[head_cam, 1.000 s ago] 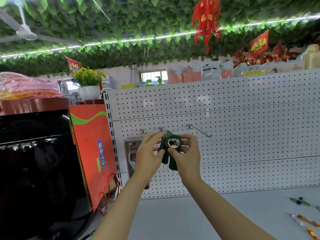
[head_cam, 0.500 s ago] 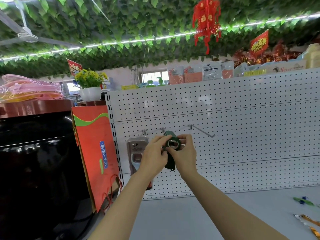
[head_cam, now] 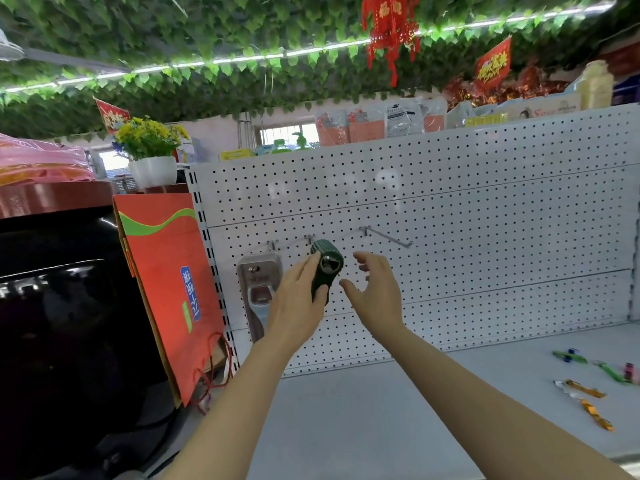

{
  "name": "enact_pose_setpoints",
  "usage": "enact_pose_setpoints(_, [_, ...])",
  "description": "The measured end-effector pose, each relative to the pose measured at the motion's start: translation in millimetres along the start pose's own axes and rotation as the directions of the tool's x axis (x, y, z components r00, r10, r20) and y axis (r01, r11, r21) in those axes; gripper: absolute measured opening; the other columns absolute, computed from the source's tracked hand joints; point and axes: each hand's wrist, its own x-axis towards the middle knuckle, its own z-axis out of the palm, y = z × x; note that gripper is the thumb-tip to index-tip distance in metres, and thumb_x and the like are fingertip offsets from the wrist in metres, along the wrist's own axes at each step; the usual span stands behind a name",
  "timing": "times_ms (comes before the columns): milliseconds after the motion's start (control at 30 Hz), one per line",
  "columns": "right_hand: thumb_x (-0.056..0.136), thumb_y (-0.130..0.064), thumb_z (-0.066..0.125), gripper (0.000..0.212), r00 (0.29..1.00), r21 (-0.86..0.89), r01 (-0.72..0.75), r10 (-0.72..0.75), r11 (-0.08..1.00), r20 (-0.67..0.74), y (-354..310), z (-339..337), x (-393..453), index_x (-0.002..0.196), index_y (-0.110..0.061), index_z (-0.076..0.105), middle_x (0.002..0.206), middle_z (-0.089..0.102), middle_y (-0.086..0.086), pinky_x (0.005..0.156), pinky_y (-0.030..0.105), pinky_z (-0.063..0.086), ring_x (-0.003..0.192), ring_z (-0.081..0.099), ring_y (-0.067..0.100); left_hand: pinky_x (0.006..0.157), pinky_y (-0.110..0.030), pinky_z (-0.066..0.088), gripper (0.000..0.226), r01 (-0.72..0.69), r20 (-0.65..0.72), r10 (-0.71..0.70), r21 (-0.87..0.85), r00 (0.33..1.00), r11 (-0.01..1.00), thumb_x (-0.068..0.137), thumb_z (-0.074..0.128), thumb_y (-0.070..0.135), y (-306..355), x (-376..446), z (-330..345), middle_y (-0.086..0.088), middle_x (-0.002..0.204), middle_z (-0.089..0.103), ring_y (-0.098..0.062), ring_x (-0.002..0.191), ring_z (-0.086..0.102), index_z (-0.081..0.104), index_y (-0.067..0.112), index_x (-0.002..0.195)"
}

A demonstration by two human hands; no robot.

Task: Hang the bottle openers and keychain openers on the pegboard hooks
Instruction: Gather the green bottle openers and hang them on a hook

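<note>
A dark green bottle opener (head_cam: 327,263) hangs at the middle hook (head_cam: 309,238) of the white pegboard (head_cam: 485,202). My left hand (head_cam: 298,306) holds its lower end between thumb and nearly straight fingers. My right hand (head_cam: 375,294) is open just right of it, not touching. A silver bottle opener (head_cam: 259,289) hangs on the left hook (head_cam: 273,243). The long hook (head_cam: 388,237) on the right is bare. Several green and orange keychain openers (head_cam: 585,389) lie on the shelf at far right.
A red paper bag (head_cam: 166,271) leans against the pegboard's left edge, beside a black glossy appliance (head_cam: 52,306). The grey shelf surface (head_cam: 363,410) runs below the board. Packaged goods (head_cam: 398,119) and a flower pot (head_cam: 152,169) stand behind the top.
My right hand has let go of the green opener and drawn back to the right. The opener now sits up at the middle hook, with only my left hand on it.
</note>
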Motion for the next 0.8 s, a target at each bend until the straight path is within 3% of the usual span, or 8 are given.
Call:
enact_pose_setpoints(100, [0.088,-0.026,0.066,0.048,0.995,-0.167,0.100,-0.099,0.981,0.016,19.2,-19.2,-9.1,0.133,-0.019,0.051,0.130,0.055,-0.004,0.091,0.028,0.044,0.118,0.051,0.014,0.112,-0.036,0.035,0.061,0.042,0.003,-0.042,0.050,0.999,0.998,0.100,0.053,0.024,-2.7,-16.0,9.6,0.001,0.156,0.035,-0.017,0.143,0.030,0.027,0.018,0.155])
enact_pose_setpoints(333, [0.086,-0.016,0.069,0.047,0.982,-0.373,0.190,-0.169,0.908,0.090,58.2,-77.2,-34.4,0.131,-0.009,0.055,0.127,0.061,0.009,0.092,0.038,0.046,0.108,0.059,0.030,0.110,-0.043,0.038,0.057,0.147,0.025,-0.154,0.182,0.988,0.972,0.096,0.058,0.019,-7.3,-67.5,42.5,-0.012,0.149,0.045,-0.031,0.135,0.044,0.040,0.004,0.148])
enact_pose_setpoints(533, [0.089,-0.015,0.062,0.050,0.986,-0.451,0.129,-0.066,0.883,0.154,115.9,-166.0,-60.5,0.138,-0.012,0.049,0.132,0.056,0.007,0.093,0.037,0.046,0.112,0.056,0.029,0.116,-0.041,0.030,0.054,0.232,0.221,-0.267,0.171,0.938,0.958,0.100,0.051,0.024,49.9,-100.5,111.4,-0.010,0.154,0.039,-0.028,0.142,0.034,0.037,0.008,0.150])
enact_pose_setpoints(800, [0.087,-0.011,0.063,0.051,0.988,-0.588,0.017,0.077,0.809,0.134,213.4,-301.4,-86.3,0.137,-0.009,0.049,0.130,0.057,0.011,0.093,0.041,0.045,0.112,0.056,0.032,0.113,-0.039,0.035,0.051,0.153,0.401,-0.164,0.059,0.901,0.986,0.101,0.046,0.027,180.0,-108.4,228.8,-0.007,0.152,0.042,-0.025,0.139,0.038,0.039,0.013,0.149])
